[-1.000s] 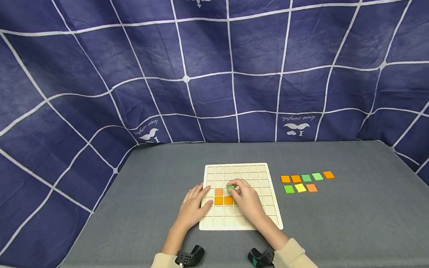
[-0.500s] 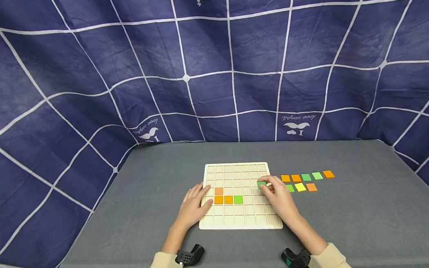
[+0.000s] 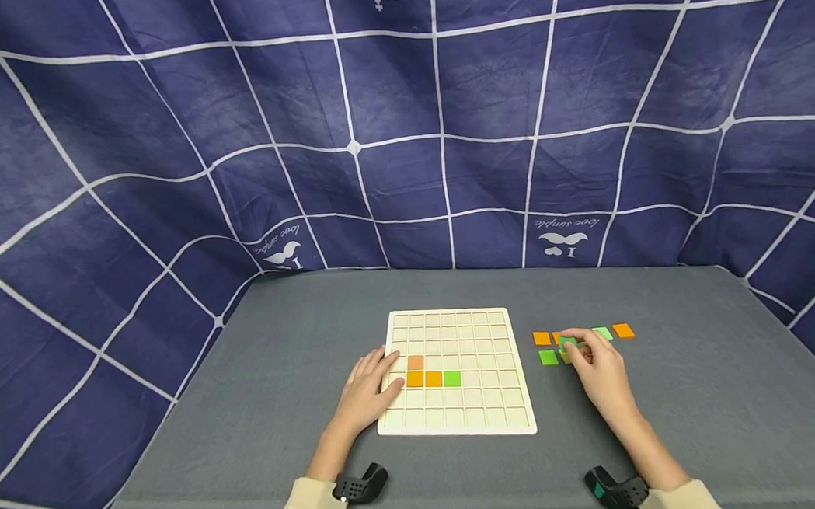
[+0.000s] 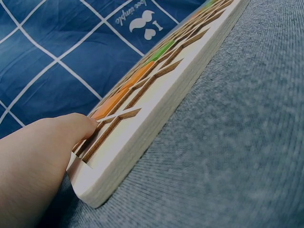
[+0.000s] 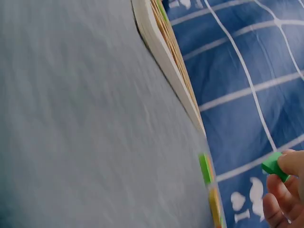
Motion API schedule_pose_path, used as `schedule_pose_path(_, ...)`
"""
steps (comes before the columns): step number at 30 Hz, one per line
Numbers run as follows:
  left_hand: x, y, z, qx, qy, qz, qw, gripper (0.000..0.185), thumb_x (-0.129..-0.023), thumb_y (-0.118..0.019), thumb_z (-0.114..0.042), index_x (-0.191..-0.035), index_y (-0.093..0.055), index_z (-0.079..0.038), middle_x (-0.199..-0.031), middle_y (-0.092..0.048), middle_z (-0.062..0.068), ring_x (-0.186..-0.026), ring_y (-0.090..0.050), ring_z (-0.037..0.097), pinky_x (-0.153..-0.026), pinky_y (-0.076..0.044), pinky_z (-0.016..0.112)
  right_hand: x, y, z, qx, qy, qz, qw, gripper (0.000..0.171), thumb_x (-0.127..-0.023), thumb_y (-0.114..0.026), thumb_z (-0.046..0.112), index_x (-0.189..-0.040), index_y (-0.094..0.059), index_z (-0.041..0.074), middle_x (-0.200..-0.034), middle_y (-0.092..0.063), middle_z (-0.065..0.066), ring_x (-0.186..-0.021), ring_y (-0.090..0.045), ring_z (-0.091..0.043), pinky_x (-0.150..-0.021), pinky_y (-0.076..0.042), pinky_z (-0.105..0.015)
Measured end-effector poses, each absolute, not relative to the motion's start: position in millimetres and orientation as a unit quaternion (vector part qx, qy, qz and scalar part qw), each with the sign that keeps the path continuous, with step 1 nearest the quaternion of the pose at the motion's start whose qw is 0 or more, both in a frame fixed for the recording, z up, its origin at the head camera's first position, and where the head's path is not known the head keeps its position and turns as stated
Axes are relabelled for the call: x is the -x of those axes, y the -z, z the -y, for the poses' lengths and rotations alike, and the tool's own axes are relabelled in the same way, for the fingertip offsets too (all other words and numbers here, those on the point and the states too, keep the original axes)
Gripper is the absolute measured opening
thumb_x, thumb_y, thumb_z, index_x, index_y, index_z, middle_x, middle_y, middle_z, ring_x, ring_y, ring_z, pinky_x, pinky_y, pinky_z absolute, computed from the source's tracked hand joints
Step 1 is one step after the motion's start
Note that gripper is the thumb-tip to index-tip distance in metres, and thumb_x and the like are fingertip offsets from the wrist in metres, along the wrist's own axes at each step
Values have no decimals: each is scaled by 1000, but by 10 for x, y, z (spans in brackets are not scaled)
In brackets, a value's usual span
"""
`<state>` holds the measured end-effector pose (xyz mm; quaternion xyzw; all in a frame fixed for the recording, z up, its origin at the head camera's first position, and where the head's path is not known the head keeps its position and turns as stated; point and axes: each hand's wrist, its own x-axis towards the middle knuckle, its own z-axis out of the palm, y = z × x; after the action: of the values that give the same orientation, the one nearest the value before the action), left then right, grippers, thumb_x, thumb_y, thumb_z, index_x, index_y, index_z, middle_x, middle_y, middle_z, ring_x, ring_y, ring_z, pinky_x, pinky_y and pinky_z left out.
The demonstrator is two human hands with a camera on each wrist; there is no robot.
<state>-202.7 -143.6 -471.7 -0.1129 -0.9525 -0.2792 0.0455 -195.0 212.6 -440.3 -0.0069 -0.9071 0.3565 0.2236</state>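
Between thumb and fingers, my right hand (image 3: 602, 371) pinches a darker green square tile (image 3: 568, 343). It is held over the loose tiles right of the board, hiding some of them; the right wrist view shows the pinched tile raised above the table. My left hand (image 3: 367, 393) rests on the left edge of a pale wooden grid board (image 3: 486, 397), fingers extended, thumb on the rim. Set in the board's cells are a light orange tile (image 3: 416, 362), two orange tiles (image 3: 433, 379) in the row below it, and a bright green tile (image 3: 452, 379) to their right.
Loose tiles lie in two rows on the grey table (image 3: 300, 331): among them an orange tile (image 3: 541, 338), a green tile (image 3: 548, 358), a light green tile (image 3: 602, 333) and another orange tile (image 3: 623, 331). A blue curtain (image 3: 403, 177) rises behind the table.
My right hand has carried the darker green tile off the board's middle, rightward to the loose tiles. The left hand stays in place. The salmon tile in the lower loose row is now covered.
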Motion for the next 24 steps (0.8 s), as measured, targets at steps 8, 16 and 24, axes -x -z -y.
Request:
schedule_pose_path(8, 2021, 4731, 1440, 112, 274, 954, 49, 51, -87, -51, -41, -133, -46, -18, -143, -37, 11, -135, -29, 30, -112, -19, 48, 1990, 4441, -2514, 88, -359, 901, 229, 24, -90, -53, 19, -112, -61, 12, -96, -57, -10, -65, -36, 15, -53, -37, -14)
schedule_pose_path(16, 2023, 4723, 1434, 113, 280, 952, 45, 52, -87, -50, -41, -134, -45, -19, -144, -36, 10, -135, -28, 30, -113, -18, 48, 2008, 4599, -2803, 172, -407, 873, 204, 33, -91, -51, 24, -119, -53, 7, -96, -59, -3, -62, -37, 23, -52, -37, -7)
schedule_pose_path(24, 2023, 4715, 1440, 114, 285, 950, 50, 51, -87, -51, -40, -133, -46, -19, -144, -36, 10, -135, -29, 30, -113, -18, 48, 2020, 4665, -2776, 168, -390, 891, 163, 34, -91, -49, 25, -117, -52, 3, -106, -61, -18, -62, -36, 20, -53, -38, -10)
